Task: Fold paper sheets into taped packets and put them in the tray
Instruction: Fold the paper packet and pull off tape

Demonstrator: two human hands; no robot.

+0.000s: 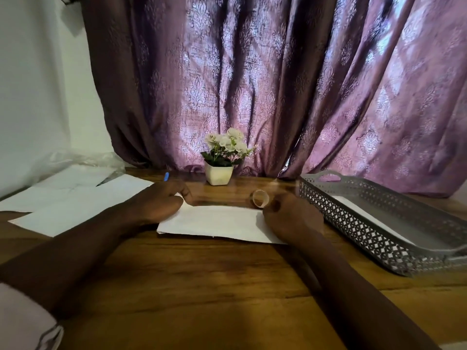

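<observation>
Purple patterned curtains (278, 84) hang behind a wooden counter (202, 286), with a pale wall (38, 84) at the left; no brand, label or readable writing shows on anything in the head view.

A small white pot of white flowers (222, 157) stands at the back of the counter, against the curtain. Left of the pot lie loose paper sheets (75, 203), overlapping one another, with faint pencil-like lines on the farthest that cannot be read. Crumpled clear plastic (88, 160) sits behind those sheets, by the wall. A blue pen tip (166, 176) pokes up just left of the pot, its body hidden behind the left hand.

In front of the pot lies the folded paper (217, 222), flat on the counter, a long white strip. The left hand (161, 200) rests on its left end, fingers curled down and pressing; the hand covers that corner. The right hand (290, 215) rests on the right end, fingers loosely closed around a roll of clear tape (260, 198) that stands on edge at the paper's far side, in front of and right of the pot.

Right of the pot, well beyond the right hand, sits a grey perforated tray (366, 238) with a handle cut-out. Inside it lies one white packet (366, 215) flat on the bottom, partly hidden by the near wall.
</observation>
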